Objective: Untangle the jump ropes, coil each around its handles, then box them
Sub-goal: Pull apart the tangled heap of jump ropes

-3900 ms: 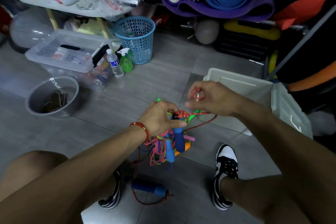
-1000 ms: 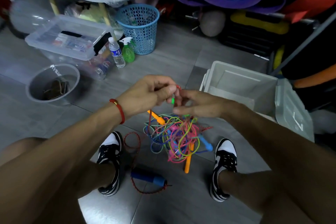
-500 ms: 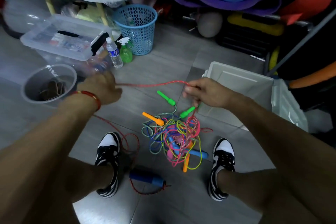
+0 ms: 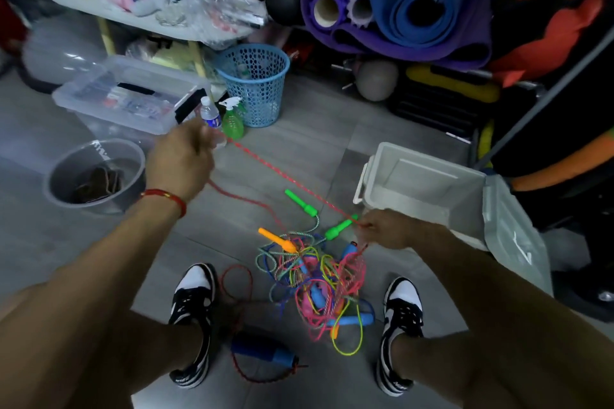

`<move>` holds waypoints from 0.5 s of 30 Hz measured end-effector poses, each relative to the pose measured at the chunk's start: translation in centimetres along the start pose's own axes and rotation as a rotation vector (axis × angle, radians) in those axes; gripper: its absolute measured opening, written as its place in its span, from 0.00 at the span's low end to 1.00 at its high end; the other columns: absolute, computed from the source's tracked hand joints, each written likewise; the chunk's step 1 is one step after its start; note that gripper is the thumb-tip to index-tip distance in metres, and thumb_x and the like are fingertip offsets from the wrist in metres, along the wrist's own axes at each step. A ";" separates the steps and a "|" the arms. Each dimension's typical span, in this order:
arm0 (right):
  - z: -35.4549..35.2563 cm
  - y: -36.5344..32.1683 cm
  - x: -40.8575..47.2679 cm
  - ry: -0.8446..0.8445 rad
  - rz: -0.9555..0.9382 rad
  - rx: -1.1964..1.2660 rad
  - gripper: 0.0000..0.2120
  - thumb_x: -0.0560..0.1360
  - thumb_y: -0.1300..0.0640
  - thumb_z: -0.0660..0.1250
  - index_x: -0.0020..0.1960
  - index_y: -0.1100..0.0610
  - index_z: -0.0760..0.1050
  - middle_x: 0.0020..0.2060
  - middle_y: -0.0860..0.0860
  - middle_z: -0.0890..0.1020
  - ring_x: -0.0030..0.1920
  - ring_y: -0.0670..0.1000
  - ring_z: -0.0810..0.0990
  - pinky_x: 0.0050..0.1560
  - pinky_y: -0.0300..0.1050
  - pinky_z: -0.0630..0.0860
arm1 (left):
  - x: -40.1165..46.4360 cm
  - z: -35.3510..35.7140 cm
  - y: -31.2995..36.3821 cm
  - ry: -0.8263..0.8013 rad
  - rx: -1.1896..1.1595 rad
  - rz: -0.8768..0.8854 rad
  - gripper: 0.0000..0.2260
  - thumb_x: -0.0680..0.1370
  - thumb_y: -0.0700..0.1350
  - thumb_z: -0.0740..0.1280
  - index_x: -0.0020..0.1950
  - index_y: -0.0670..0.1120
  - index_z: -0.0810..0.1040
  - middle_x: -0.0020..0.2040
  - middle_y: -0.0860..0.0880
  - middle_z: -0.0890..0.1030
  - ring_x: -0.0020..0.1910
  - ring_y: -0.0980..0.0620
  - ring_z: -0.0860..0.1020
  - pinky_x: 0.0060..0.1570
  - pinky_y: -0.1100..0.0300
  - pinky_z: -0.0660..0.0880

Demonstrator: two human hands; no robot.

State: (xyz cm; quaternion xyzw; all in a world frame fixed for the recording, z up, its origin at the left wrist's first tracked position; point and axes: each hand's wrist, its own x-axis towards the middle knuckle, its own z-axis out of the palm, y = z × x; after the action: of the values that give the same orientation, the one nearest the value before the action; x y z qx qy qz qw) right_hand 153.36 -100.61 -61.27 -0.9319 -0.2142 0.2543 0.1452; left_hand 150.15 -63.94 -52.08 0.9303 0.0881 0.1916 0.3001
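Red rope [image 4: 285,181] runs taut from left hand [image 4: 181,161], pinching it up by the spray bottle [image 4: 232,121], down to right hand [image 4: 387,229], gripping it beside the tangle [image 4: 315,276]. Judgement: feed slowly, right hand steadying near the knot so no loops tighten; white box [image 4: 382,159] waits open, right

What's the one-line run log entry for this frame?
phase: untangling | left hand: grips red rope | right hand: pinches same rope, taut between | tangle: on floor | white box: open, no ropes visible
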 end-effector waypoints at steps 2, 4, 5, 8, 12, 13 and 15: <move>-0.6 -0.2 -0.2 0.090 0.029 0.116 0.12 0.82 0.54 0.63 0.42 0.49 0.80 0.39 0.55 0.85 0.40 0.52 0.83 0.45 0.43 0.76 | 0.4 -0.6 -2.4 -0.231 0.373 -0.127 0.09 0.81 0.43 0.62 0.57 0.44 0.79 0.54 0.36 0.81 0.54 0.35 0.80 0.56 0.42 0.77; -2.3 -2.4 -0.5 0.263 -0.059 0.259 0.13 0.82 0.49 0.61 0.40 0.46 0.79 0.35 0.56 0.84 0.35 0.53 0.83 0.41 0.49 0.79 | -0.2 -0.7 -3.0 -0.492 0.714 -0.192 0.17 0.80 0.46 0.63 0.67 0.42 0.74 0.66 0.35 0.75 0.64 0.33 0.75 0.65 0.42 0.72; -3.2 -4.1 -1.0 0.352 -0.115 0.259 0.13 0.82 0.47 0.60 0.42 0.45 0.79 0.34 0.54 0.82 0.33 0.52 0.81 0.40 0.49 0.78 | -0.7 -0.5 -2.6 -0.548 0.757 -0.133 0.21 0.79 0.50 0.64 0.70 0.43 0.71 0.70 0.36 0.72 0.69 0.34 0.71 0.68 0.42 0.69; -4.8 -8.8 -1.9 0.485 -0.267 0.048 0.14 0.80 0.44 0.57 0.46 0.48 0.79 0.32 0.48 0.78 0.34 0.49 0.76 0.40 0.46 0.73 | -2.7 1.4 0.7 -0.597 0.179 0.267 0.33 0.76 0.55 0.70 0.77 0.48 0.64 0.75 0.44 0.68 0.74 0.45 0.66 0.74 0.54 0.62; -4.7 -11.2 -1.5 0.465 -0.303 -0.110 0.17 0.78 0.39 0.54 0.47 0.47 0.77 0.36 0.51 0.82 0.41 0.56 0.81 0.44 0.50 0.76 | -5.4 3.3 5.5 -0.656 -0.283 0.361 0.14 0.80 0.52 0.67 0.65 0.51 0.77 0.41 0.55 0.83 0.43 0.62 0.80 0.48 0.67 0.74; -4.7 -11.2 -1.3 0.430 -0.305 -0.091 0.17 0.79 0.40 0.55 0.47 0.48 0.78 0.36 0.51 0.82 0.40 0.53 0.81 0.44 0.49 0.76 | -5.3 3.2 5.4 -0.594 -0.240 0.399 0.08 0.82 0.51 0.65 0.57 0.51 0.81 0.33 0.57 0.80 0.36 0.62 0.78 0.41 0.69 0.72; -4.4 -10.5 -1.0 0.306 -0.313 0.021 0.14 0.80 0.44 0.62 0.45 0.50 0.81 0.33 0.49 0.80 0.35 0.45 0.79 0.42 0.44 0.74 | -4.5 2.7 4.7 -0.455 -0.156 0.449 0.09 0.82 0.48 0.65 0.46 0.50 0.82 0.26 0.58 0.74 0.30 0.62 0.74 0.36 0.74 0.65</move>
State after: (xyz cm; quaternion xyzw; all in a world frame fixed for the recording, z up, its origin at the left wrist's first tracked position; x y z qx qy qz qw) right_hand 151.52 -92.67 -53.18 -0.9134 -0.3293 0.0865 0.2233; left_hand 147.38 -70.44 -52.70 0.9196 -0.2035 0.0464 0.3328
